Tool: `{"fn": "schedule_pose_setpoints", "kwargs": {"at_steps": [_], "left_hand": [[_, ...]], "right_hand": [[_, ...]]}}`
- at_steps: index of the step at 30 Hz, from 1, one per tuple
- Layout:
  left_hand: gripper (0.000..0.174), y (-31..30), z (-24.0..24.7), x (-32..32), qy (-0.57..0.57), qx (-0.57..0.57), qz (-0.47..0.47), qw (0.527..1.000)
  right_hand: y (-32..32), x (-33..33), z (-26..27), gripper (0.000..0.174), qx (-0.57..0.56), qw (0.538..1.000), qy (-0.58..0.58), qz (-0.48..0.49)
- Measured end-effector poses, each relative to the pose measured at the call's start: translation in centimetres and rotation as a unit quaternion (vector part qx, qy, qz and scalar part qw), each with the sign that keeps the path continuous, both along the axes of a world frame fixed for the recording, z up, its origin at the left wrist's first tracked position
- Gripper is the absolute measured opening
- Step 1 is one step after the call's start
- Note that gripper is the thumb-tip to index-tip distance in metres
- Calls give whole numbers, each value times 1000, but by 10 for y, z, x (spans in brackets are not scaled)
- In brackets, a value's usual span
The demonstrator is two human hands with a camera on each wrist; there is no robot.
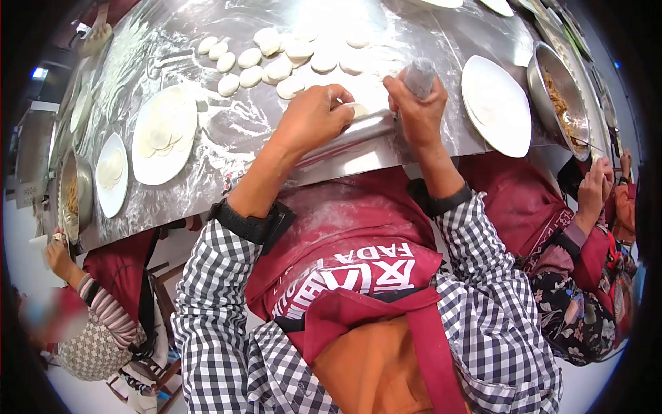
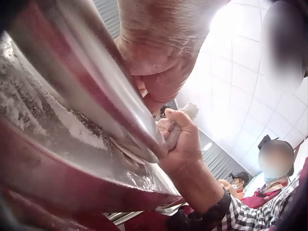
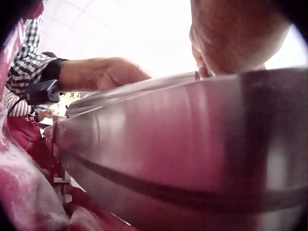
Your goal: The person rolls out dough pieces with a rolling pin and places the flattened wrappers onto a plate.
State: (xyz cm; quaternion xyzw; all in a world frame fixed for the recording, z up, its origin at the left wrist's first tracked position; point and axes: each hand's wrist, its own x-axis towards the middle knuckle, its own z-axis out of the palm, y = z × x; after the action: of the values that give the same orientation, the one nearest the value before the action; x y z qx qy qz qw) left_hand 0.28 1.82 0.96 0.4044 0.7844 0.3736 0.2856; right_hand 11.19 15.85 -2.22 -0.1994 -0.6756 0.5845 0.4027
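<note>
In the head view my left hand (image 1: 316, 116) pinches the edge of a pale dough round (image 1: 360, 110) just above a shiny metal tube (image 1: 348, 136) near the table's front edge. My right hand (image 1: 419, 114) is curled round a grey, rounded thing (image 1: 419, 77) whose end sticks out above the fist; its kind I cannot tell. From the left wrist, the tube (image 2: 91, 72) runs diagonally toward the right hand (image 2: 185, 149), and the left hand (image 2: 156, 48) hangs over it. In the right wrist view the left hand (image 3: 108, 74) is partly hidden behind the metal.
Several dough pieces (image 1: 278, 69) lie on the floured metal table (image 1: 234, 134). White plates (image 1: 141, 162) with thin dough rounds stand left; another plate (image 1: 514, 134) is right. A bowl of filling (image 1: 545, 58) is farther right. People work at both sides.
</note>
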Motion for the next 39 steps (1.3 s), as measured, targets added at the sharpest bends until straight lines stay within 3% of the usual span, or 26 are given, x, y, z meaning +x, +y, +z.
{"fn": "schedule_pose_setpoints", "kwargs": {"at_steps": [3,6,7,10,13,15,17,19,22,26,30,32,35,39], "left_hand": [[24,0,-16,-1,40,2,-40,998],[23,-4,-14,-8,-51,-12,-26,998],[22,-6,-5,-8,-145,-21,4,989],[21,-8,-9,-3,-152,-6,-48,987],[23,1,-6,0,-44,15,-19,999],[25,5,-4,0,-11,20,7,1000],[22,6,-4,0,14,-12,-23,1000],[22,5,-12,0,74,4,-54,996],[22,2,-11,-5,15,-36,-39,998],[20,-10,-2,-11,-152,-23,-11,988],[24,-5,-18,-7,-48,45,-47,997],[22,0,-2,-1,6,11,-28,1000],[22,7,-3,-3,31,-19,-24,999],[27,-1,-4,6,67,-24,-50,996]], "right_hand": [[-9,28,-2,17,-34,999,-11,5],[-26,54,1,17,-75,997,6,12],[-26,59,-2,17,-67,998,9,15],[-20,41,1,17,-91,996,-9,3],[1,3,-6,18,2,1000,-10,-13],[0,-4,-2,18,-6,1000,-13,-3],[3,-2,-7,17,28,999,-7,-15],[-4,18,-3,16,-20,1000,-14,0],[-23,52,1,15,-63,998,-8,10],[-29,62,2,16,-78,997,10,22],[-8,17,-1,17,-43,999,-9,7],[2,-7,-1,18,22,1000,-12,-6],[5,-12,-7,17,38,999,-14,-22],[-12,31,-4,14,-41,999,-14,6]]}}
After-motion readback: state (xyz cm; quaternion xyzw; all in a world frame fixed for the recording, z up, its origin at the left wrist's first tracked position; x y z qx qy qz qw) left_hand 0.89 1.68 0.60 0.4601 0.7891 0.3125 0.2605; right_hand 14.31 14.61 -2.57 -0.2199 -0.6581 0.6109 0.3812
